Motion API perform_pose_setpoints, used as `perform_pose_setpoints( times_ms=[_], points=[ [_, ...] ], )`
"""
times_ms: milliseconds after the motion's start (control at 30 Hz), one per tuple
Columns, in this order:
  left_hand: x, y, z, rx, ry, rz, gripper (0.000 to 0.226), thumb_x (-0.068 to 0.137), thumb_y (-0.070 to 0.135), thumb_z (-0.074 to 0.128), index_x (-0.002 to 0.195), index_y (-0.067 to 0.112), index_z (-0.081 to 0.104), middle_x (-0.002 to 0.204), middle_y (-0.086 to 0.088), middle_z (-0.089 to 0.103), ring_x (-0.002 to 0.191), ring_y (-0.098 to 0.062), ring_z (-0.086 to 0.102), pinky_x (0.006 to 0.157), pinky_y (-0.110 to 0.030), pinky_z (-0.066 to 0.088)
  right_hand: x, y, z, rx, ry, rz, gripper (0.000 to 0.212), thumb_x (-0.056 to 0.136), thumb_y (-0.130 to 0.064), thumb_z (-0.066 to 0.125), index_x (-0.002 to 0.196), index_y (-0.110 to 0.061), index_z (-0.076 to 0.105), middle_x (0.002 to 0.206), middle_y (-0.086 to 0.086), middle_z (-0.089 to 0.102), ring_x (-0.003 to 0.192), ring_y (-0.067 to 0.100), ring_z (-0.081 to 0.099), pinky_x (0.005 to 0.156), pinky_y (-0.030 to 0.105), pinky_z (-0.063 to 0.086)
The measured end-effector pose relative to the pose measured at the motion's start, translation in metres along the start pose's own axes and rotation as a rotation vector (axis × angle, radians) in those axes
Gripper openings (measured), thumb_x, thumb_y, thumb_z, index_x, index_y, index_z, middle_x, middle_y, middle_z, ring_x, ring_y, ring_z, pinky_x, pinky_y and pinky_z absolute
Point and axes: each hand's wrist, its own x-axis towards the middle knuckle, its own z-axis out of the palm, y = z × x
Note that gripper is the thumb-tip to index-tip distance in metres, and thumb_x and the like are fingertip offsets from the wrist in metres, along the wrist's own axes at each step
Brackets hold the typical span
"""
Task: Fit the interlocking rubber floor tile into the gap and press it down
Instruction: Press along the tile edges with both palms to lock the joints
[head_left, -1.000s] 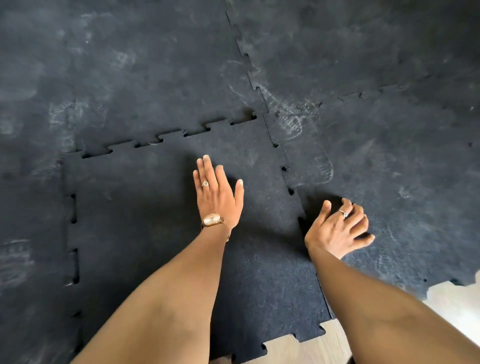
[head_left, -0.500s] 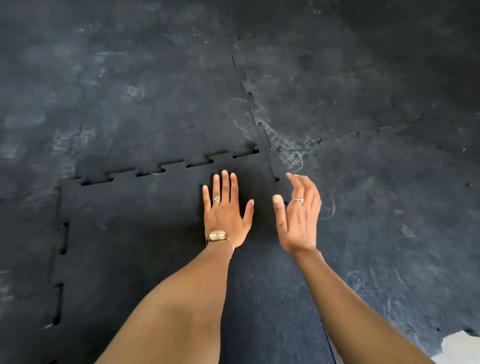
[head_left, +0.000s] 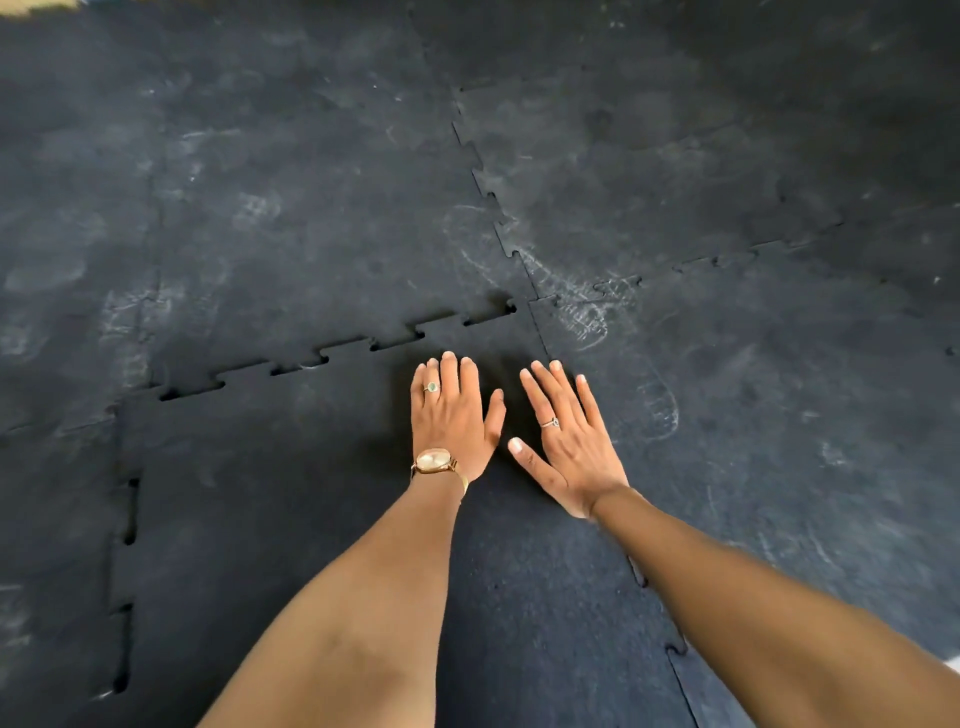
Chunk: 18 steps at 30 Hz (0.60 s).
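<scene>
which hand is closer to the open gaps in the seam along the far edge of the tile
Left. The left hand lies flat on the tile with its fingertips just short of the gapped far seam. The right hand lies beside it, further right, by the tile's right-hand seam.

The tile (head_left: 291, 519) runs off the bottom edge, its near side unseen; both forearms cover part of its right seam (contact under the palms is hidden).

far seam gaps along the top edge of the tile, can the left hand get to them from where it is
Probably yes. The left hand lies flat on the tile, fingertips just short of the open far seam. Nothing lies between; the right hand sits off to the side.
</scene>
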Motion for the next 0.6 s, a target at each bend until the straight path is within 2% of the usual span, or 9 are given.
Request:
perform_pose_setpoints(
  times_ms=[133,200,267,300,367,433,500,600],
  points=[
    [0.003,0.014,-0.009,-0.007,0.017,-0.018,0.032,0.091,0.036,0.039,0.101,0.010,0.053,0.110,-0.014,0.058,0.105,-0.036,0.055,0.098,-0.048,0.041,-0.002,-0.003,0.000,-0.055,-0.027,0.034,0.075,0.095,-0.065,0.003,0.154,-0.018,-0.005,0.163,0.004,0.003,0.150,0.021,-0.006,0.119,0.047,0.002],
    [0.008,0.000,-0.008,0.007,0.071,0.064,0.030,0.092,0.040,0.037,0.096,0.013,0.051,0.098,-0.010,0.054,0.090,-0.031,0.053,0.087,-0.044,0.042,-0.001,-0.002,0.000,-0.037,-0.037,0.033,0.076,0.096,-0.065,0.003,0.154,-0.017,-0.004,0.163,0.003,0.005,0.150,0.018,-0.006,0.119,0.046,0.000],
    [0.012,-0.011,-0.005,-0.025,0.113,0.078,0.034,0.092,0.042,0.033,0.097,0.013,0.051,0.099,-0.009,0.052,0.088,-0.030,0.052,0.084,-0.043,0.041,0.000,-0.001,-0.001,0.008,-0.025,0.016,0.078,0.094,-0.066,-0.001,0.154,-0.016,-0.005,0.164,0.001,0.003,0.150,0.015,-0.010,0.121,0.044,-0.003],
    [0.013,-0.012,-0.002,-0.049,0.125,0.060,0.036,0.092,0.043,0.033,0.102,0.013,0.052,0.106,-0.010,0.053,0.095,-0.031,0.052,0.087,-0.043,0.041,0.000,0.000,-0.003,0.052,-0.012,0.003,0.079,0.093,-0.066,-0.002,0.154,-0.016,-0.004,0.164,0.001,0.003,0.149,0.013,-0.011,0.121,0.043,-0.004],
    [0.014,-0.011,0.003,-0.112,0.116,0.052,0.047,0.092,0.043,0.035,0.124,0.012,0.049,0.132,-0.015,0.048,0.123,-0.035,0.044,0.105,-0.045,0.033,-0.003,-0.003,-0.004,0.199,0.042,0.005,0.080,0.093,-0.066,0.002,0.154,-0.014,-0.001,0.164,0.001,0.007,0.149,0.010,-0.009,0.122,0.040,-0.005],
    [0.018,-0.009,0.005,-0.125,0.072,0.054,0.063,0.093,0.044,0.033,0.147,0.011,0.032,0.154,-0.018,0.027,0.145,-0.035,0.020,0.120,-0.045,0.011,-0.005,-0.002,-0.008,0.370,0.097,0.013,0.078,0.095,-0.064,0.012,0.155,-0.014,0.005,0.163,0.000,0.010,0.150,0.009,-0.006,0.122,0.039,-0.002],
    [0.021,-0.011,0.004,-0.115,0.022,0.051,0.070,0.092,0.047,0.025,0.153,0.013,0.020,0.160,-0.019,0.015,0.149,-0.033,0.007,0.122,-0.047,0.003,-0.005,0.002,-0.019,0.468,0.129,-0.024,0.076,0.097,-0.058,0.024,0.154,-0.011,0.009,0.163,0.002,0.012,0.150,0.014,-0.003,0.123,0.043,0.002],
    [0.020,-0.012,0.003,-0.094,0.009,0.068,0.071,0.092,0.049,0.017,0.153,0.013,0.021,0.160,-0.019,0.015,0.150,-0.033,0.006,0.122,-0.049,0.005,-0.010,0.006,-0.019,0.355,0.169,-0.196,0.076,0.097,-0.054,0.030,0.153,-0.005,0.014,0.161,0.012,0.015,0.151,0.028,0.001,0.122,0.049,0.004]
  ],
)
